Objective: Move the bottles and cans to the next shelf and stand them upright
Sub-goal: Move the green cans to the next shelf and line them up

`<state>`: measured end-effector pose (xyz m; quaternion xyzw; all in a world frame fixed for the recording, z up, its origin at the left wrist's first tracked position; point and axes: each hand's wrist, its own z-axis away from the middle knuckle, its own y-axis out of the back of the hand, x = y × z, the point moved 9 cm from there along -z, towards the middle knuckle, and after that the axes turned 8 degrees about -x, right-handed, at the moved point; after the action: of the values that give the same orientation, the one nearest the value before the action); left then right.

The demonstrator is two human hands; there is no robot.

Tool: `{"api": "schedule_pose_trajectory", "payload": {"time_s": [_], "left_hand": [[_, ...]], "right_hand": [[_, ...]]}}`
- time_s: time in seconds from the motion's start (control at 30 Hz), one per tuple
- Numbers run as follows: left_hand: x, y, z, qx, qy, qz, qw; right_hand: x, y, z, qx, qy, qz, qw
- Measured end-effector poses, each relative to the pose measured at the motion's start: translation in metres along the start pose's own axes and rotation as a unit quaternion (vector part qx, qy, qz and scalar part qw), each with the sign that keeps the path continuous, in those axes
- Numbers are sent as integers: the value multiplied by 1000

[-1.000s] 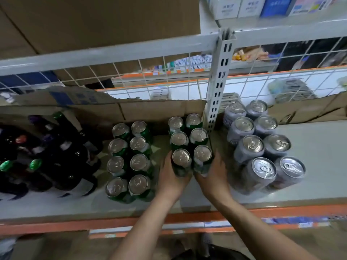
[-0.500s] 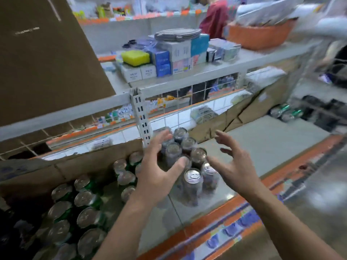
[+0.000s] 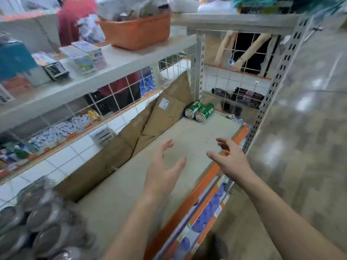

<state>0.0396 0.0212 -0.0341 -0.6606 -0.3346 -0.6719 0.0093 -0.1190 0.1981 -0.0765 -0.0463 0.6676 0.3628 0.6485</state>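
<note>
Both the left hand (image 3: 161, 177) and the right hand (image 3: 232, 162) hover over the grey shelf (image 3: 131, 184), fingers spread and loosely bent, holding and touching nothing. Two green cans (image 3: 204, 113) lie on their sides, touching each other, in the far right corner beside the cardboard (image 3: 169, 113). Blurred silver cans (image 3: 47, 228) stand at the near left, too smeared to count. One orange basket (image 3: 135, 32) sits on the upper shelf (image 3: 112, 62).

Glossy tiled floor (image 3: 309, 128), wire-backed shelving (image 3: 232, 87)

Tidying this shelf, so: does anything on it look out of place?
Yes. Two green cans lie on their sides in the far corner of the shelf, beside creased cardboard, rather than standing upright.
</note>
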Motion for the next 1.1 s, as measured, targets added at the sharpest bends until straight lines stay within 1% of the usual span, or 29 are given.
{"api": "schedule_pose_trajectory", "payload": {"time_s": [0.1, 0.23, 0.37, 0.43, 0.53, 0.6, 0.67, 0.73, 0.8, 0.87, 0.9, 0.93, 1.03, 1.1], "left_hand": [[-11, -48, -73, 12, 33, -11, 999], [-14, -80, -152, 26, 71, -18, 997], [-27, -95, -201, 32, 115, -21, 993], [-39, -101, -220, 28, 147, -4, 989], [-49, -107, -250, 18, 150, -17, 988], [-57, -109, -269, 21, 148, -41, 988], [-61, -113, -283, 28, 155, -39, 987], [-62, -119, -292, 29, 158, -34, 986], [-62, -124, -297, 20, 162, -26, 986], [-65, -123, -301, 20, 163, -11, 986], [-67, -121, -303, 26, 161, -6, 987], [-68, -117, -305, 34, 158, -5, 987], [-73, -112, -316, 50, 143, -1, 989], [-79, -118, -328, 48, 136, 1, 990]], "right_hand": [[43, 35, -61, -15, -49, -24, 998], [68, 60, -136, -52, -87, -18, 995], [75, 64, -206, -83, -99, -8, 992], [80, 61, -236, -89, -105, 3, 990], [85, 52, -275, -100, -131, -28, 986], [91, 43, -306, -90, -163, -74, 980], [95, 35, -333, -55, -189, -127, 972], [101, 27, -355, -22, -203, -120, 972], [100, 22, -363, 2, -188, -94, 978], [94, 22, -359, 27, -160, -121, 979], [91, 23, -353, 30, -129, -145, 981], [89, 26, -346, 34, -80, -144, 986], [83, 41, -316, 25, 69, -57, 996], [83, 45, -299, 2, 116, -2, 993]]}}
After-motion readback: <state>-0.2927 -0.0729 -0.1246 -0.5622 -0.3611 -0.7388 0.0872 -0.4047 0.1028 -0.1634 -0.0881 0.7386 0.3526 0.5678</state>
